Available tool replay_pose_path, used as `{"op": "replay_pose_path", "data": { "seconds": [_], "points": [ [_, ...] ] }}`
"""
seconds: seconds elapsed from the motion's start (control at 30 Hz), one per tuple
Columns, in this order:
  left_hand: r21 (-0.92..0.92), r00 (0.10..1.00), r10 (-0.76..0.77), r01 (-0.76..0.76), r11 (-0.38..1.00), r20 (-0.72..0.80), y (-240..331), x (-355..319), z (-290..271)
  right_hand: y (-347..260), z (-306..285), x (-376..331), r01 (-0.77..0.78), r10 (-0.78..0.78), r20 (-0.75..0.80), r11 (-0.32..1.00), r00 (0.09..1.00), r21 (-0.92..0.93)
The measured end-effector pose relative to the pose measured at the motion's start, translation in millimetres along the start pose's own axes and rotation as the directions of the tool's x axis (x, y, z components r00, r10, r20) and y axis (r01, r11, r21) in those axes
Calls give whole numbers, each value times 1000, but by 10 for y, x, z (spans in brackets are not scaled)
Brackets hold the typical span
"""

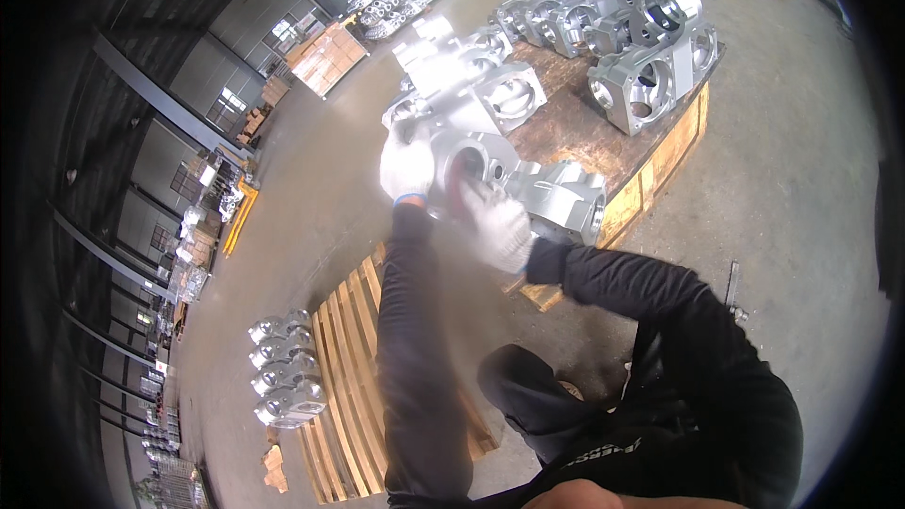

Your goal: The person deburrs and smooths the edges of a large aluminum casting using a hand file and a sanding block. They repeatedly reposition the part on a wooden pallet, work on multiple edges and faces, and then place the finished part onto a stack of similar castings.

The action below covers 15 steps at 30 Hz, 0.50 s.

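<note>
A silver cast-metal housing (476,155) with a round bore sits at the near end of a wooden pallet (603,132). My left hand (405,168), in a white glove, rests against the housing's left side. My right hand (500,224), also in a white glove, presses at the round opening; something reddish shows under its fingers, too blurred to name. Both sleeves are black.
Several more silver housings (613,28) are stacked at the pallet's far end. A second slatted pallet (344,386) lies near my left arm with a few castings (287,382) at its edge. Concrete floor, stacked crates (325,57) and shelving (179,264) lie farther off.
</note>
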<state>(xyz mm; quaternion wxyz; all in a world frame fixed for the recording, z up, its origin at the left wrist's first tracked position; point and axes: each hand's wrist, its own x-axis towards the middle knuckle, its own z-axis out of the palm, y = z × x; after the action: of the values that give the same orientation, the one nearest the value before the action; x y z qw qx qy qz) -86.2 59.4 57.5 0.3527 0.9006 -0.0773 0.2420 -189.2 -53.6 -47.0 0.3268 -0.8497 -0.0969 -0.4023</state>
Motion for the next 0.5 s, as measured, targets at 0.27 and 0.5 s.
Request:
{"op": "replay_pose_path", "data": {
  "seconds": [0.27,0.5],
  "points": [
    [-90,995,101,-103,991,-26,-180,63,64,784,-643,591,744,-720,192,659,667,-112],
    [-113,992,123,-124,986,-19,-279,112,51,759,-723,256,94,-242,538,953,807,288]
  ]
}}
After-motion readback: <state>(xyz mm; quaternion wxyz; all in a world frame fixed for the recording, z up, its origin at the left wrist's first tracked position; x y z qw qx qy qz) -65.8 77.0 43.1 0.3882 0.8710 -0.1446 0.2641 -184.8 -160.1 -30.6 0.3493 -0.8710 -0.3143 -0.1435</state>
